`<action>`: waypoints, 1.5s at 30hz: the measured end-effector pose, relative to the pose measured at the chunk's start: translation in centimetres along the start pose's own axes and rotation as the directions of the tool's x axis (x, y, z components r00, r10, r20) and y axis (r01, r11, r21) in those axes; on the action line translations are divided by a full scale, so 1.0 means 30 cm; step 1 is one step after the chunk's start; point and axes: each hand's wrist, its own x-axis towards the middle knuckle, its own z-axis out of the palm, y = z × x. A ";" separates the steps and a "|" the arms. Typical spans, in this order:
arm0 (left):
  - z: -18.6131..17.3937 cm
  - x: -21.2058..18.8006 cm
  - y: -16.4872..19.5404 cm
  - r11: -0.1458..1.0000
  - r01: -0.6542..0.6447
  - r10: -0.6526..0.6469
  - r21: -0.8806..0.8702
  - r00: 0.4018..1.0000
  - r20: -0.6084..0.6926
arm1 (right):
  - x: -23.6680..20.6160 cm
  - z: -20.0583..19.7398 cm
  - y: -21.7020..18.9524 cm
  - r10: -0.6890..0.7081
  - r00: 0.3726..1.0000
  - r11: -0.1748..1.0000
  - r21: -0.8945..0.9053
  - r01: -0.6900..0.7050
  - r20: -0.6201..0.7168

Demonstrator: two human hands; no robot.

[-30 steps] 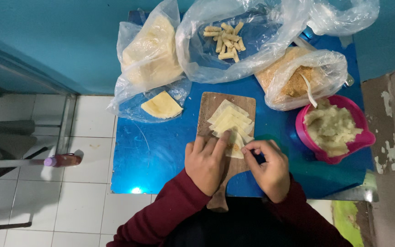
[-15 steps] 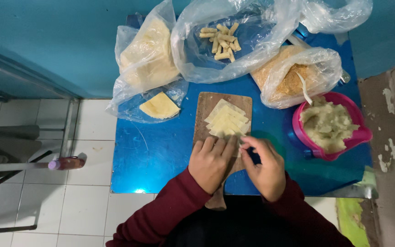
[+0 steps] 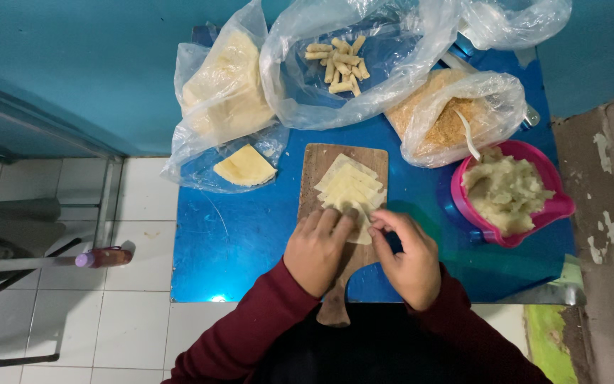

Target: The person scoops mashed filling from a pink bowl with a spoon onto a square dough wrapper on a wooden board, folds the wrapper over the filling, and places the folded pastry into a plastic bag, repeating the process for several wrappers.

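A stack of pale square wrapper sheets (image 3: 349,190) lies on a wooden cutting board (image 3: 325,163) on a small blue table (image 3: 243,235). My left hand (image 3: 319,249) rests flat on the near end of the stack, fingers spread over the sheets. My right hand (image 3: 408,256) is beside it, pinching the near right edge of a sheet between thumb and fingers. Both sleeves are dark red.
A pink bowl of mashed filling (image 3: 509,192) stands to the right. Plastic bags hold breadcrumbs (image 3: 456,117), rolled pieces (image 3: 339,64) and more wrappers (image 3: 222,92). A folded wrapper (image 3: 244,167) lies left of the board. White floor tiles (image 3: 72,213) and a metal frame are at left.
The view has shifted slightly. Both hands stay at the near end of the stack; my right hand's fingers have closed in on a sheet's edge.
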 end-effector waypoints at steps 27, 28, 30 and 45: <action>-0.010 0.027 0.025 0.837 0.197 -0.254 -0.511 0.966 -0.043 | 0.004 0.013 -0.013 0.088 0.993 0.989 0.113 -0.096 0.077; -0.008 0.027 0.024 0.843 0.193 -0.246 -0.503 0.968 -0.041 | 0.007 0.015 -0.014 0.049 0.995 0.992 0.108 -0.058 0.085; -0.003 0.024 0.018 0.872 0.144 -0.198 -0.468 0.978 -0.068 | 0.011 0.017 -0.018 0.006 0.995 0.997 0.080 -0.014 0.103; -0.045 0.005 -0.065 0.913 0.050 -0.023 -0.406 0.997 0.071 | 0.085 -0.076 -0.068 -0.099 0.886 0.990 -0.044 0.133 0.454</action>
